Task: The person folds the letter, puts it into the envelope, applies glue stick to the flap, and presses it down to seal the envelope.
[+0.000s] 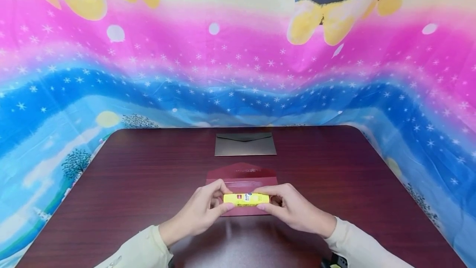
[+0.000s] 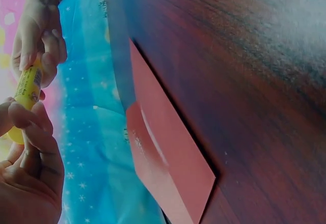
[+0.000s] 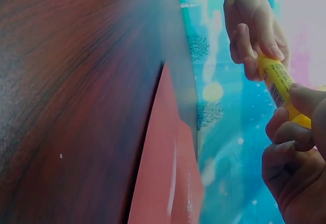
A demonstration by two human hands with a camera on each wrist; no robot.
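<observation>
A yellow glue stick (image 1: 246,199) is held level above a red envelope (image 1: 241,175). Its left end is pinched between the thumb and fingers of my left hand (image 1: 202,208); my right hand (image 1: 295,210) pinches the other end the same way. In both wrist views the cap still covers the tube, and printed text shows on the yellow glue stick (image 2: 28,86). Beneath the hands, the red envelope (image 3: 165,168) lies on the table with its flap opened out toward the far side. Glossy streaks show near the flap and its fold.
A closed dark grey envelope (image 1: 245,146) lies behind the red one, near the far edge of the dark wood table (image 1: 148,164). A colourful printed cloth (image 1: 238,65) hangs behind the table and down both sides.
</observation>
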